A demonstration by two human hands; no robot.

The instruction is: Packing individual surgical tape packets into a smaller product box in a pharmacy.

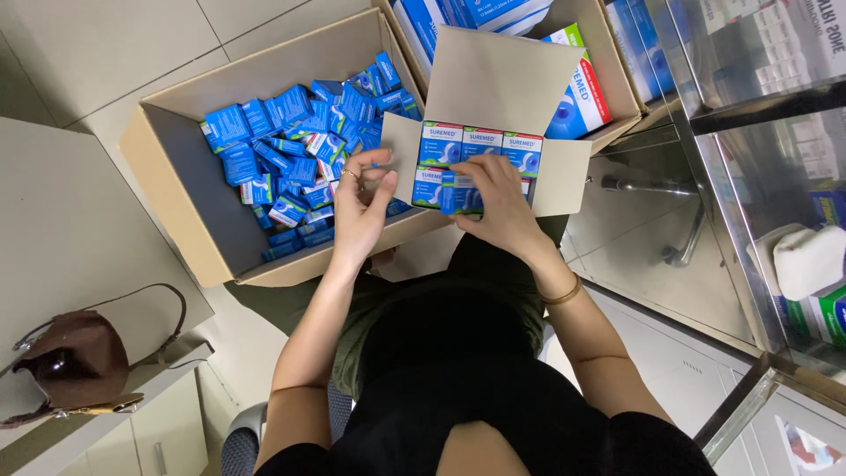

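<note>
— Head view: where are your hands?
— Your right hand [498,207] has its grip closed on a small blue packet [464,196] in the open brown carton [564,176] at twelve o'clock.
— And your left hand [361,207]?
— Released, fingers loosely curled, at nine o'clock beside that carton, over the large cardboard box [189,198] of loose blue packets [304,145].

A pale tiled floor [106,53] carries a large open cardboard carton [181,189] heaped with small blue boxes [304,145]; a second carton [617,84] stands beside it. A brown handbag [75,361] rests near the grey counter's [62,220] front edge.
</note>
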